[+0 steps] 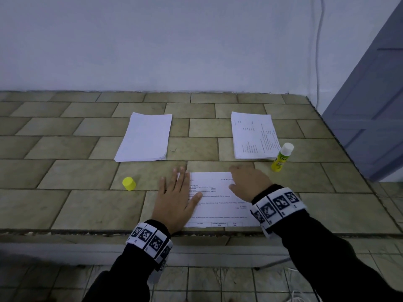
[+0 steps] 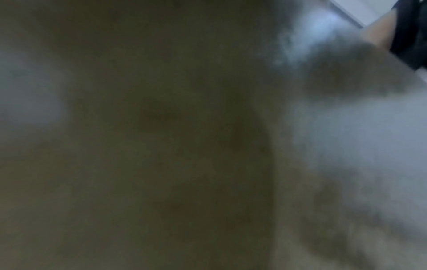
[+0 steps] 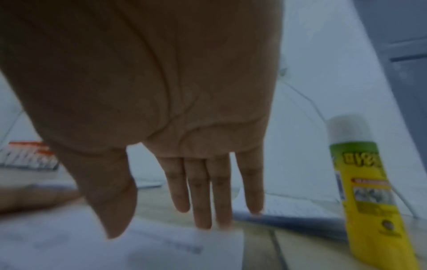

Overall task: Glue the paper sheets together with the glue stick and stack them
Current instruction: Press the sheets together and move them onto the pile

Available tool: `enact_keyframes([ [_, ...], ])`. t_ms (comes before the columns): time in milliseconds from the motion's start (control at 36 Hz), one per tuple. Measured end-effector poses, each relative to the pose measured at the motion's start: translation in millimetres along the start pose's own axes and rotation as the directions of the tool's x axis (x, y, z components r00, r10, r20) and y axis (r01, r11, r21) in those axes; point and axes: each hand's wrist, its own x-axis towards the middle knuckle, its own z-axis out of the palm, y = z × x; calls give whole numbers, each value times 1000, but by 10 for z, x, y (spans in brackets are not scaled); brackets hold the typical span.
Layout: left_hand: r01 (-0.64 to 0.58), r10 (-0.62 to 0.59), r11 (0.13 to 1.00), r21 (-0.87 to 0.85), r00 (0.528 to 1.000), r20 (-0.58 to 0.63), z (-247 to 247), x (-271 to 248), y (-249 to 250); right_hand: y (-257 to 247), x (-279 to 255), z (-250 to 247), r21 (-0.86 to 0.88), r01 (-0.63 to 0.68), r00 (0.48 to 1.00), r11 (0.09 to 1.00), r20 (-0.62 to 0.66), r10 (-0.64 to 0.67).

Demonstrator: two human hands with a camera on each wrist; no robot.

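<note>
Now, printed sheet [image 1: 220, 199] beneath both hands [image 1: 216, 188]

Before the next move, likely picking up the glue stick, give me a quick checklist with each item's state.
1. Printed sheet flat on the tiled table: ok.
2. Left hand presses the sheet's left edge: ok.
3. Right hand holds nothing, fingers straight: ok.
4. Glue stick upright, beside the printed stack: ok.
5. Yellow cap off, lying apart: ok.
6. Glue already on the sheet: cannot tell.

Printed sheet [image 1: 220, 199] flat at table edge; uncapped yellow glue stick [image 1: 282, 157] upright beside right paper stack [image 1: 254, 136].
</note>
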Motion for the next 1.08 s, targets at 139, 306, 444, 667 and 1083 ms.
enact_keyframes([
  [139,-7,7,1000,-18,1000,-4,3,-11,-8,-9,103,51,-197,-12,997,980,-75,-3],
  [306,-6,5,1000,-30,999,-32,-11,-21,1,161,165,-64,3,21,1000,1000,-3,-21],
  [444,-46,16,981,-186,987,-161,10,-42,-47,341,277,-310,163,-68,996,984,-54,77],
  [667,-47,2,978,-205,977,-211,17,-30,-43,455,683,-472,563,-92,913,821,-281,295],
  [1083,-44,-12,967,-249,975,-220,19,-31,-64,-15,1103,-168,487,-217,951,846,-89,296],
])
